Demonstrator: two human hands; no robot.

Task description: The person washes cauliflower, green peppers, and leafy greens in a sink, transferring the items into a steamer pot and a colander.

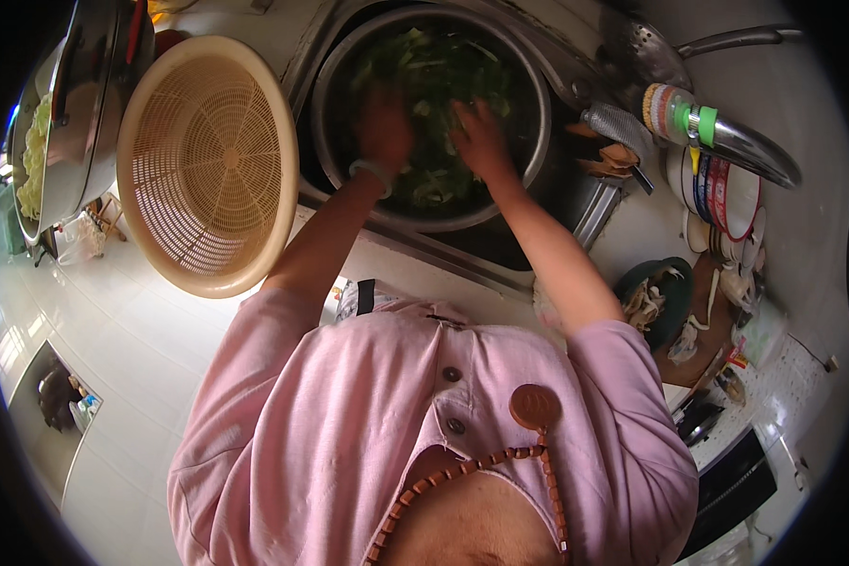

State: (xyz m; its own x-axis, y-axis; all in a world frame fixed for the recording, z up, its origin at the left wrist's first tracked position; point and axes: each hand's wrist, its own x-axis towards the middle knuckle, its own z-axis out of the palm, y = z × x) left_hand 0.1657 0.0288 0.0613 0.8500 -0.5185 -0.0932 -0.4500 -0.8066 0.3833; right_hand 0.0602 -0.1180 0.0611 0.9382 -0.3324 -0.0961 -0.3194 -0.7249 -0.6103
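A round metal basin (435, 224) sits in the sink and contains loose leafy greens (431, 67), apparently in water. Both of my hands reach down inside it. My left hand (385, 131), with a pale bangle at the wrist, is motion-blurred among the leaves; its fingers cannot be made out. On the basin's right side, my right hand (481, 138) touches the greens with its fingers spread, and no clear grip on a leaf shows. Left of the basin, a beige plastic colander (212, 166) stands tilted, its inside facing me.
At far left a metal vessel (71, 163) holds pale chopped vegetable (35, 159). The faucet (757, 148) juts in from the right near a perforated ladle (647, 56). Stacked bowls (736, 194) and a dark green bowl of scraps (654, 301) lie along the right counter.
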